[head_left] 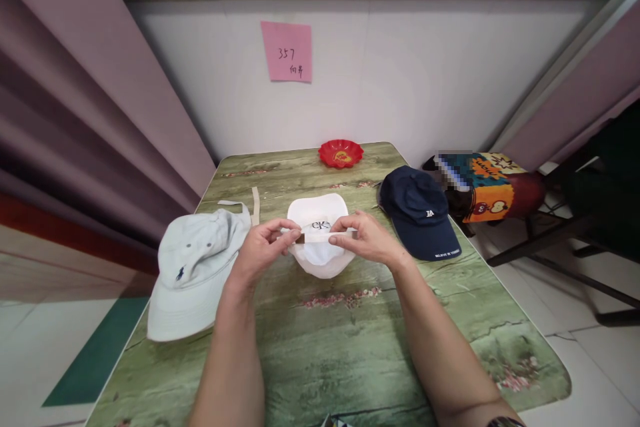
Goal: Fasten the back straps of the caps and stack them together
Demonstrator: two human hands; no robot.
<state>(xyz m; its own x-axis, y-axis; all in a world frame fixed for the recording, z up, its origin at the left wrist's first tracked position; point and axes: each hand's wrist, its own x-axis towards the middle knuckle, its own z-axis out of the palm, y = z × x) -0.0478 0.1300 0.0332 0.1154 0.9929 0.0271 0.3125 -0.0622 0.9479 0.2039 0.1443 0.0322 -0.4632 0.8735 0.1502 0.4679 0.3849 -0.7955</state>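
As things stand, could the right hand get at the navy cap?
Probably yes: the navy cap lies beside the right hand, nothing visible between them, though that hand would first need to release the white cap.

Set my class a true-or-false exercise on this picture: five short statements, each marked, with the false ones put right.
1. The left hand and right hand both pinch the strap of the white cap. True.

2. The navy cap lies to the left of the white cap. False: the navy cap lies to its right.

3. The red dish stands on the table, beyond the white cap. True.

4. The pink note is stuck to a curtain. False: the pink note is on the wall.

5. The pale cap, on the left, bears a small dark logo. True.
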